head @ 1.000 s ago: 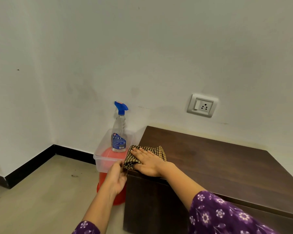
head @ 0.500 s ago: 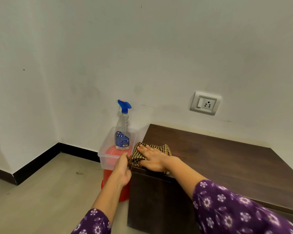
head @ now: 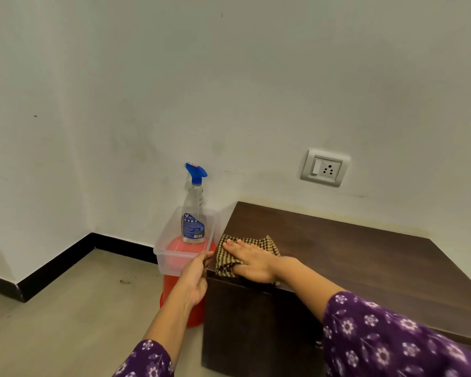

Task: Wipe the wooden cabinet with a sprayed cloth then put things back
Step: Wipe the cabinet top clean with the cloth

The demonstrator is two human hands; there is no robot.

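A dark wooden cabinet [head: 351, 257] stands against the wall at the right. A brown checked cloth [head: 259, 244] lies on its front left corner, and my right hand [head: 252, 261] presses flat on it with fingers spread. My left hand [head: 197, 278] is beside the cabinet's left edge, fingers curled at the near right corner of a clear plastic tub [head: 172, 257]. A spray bottle [head: 193, 213] with a blue trigger stands upright in that tub.
The tub rests on a red stool or bucket [head: 180, 292] on the floor, just left of the cabinet. A wall socket [head: 325, 167] sits above the cabinet. Black skirting runs along the walls into the corner at left.
My right hand and the cloth stay at the cabinet's front left corner, shifting slightly. My left hand has risen from below the tub's corner to its rim.
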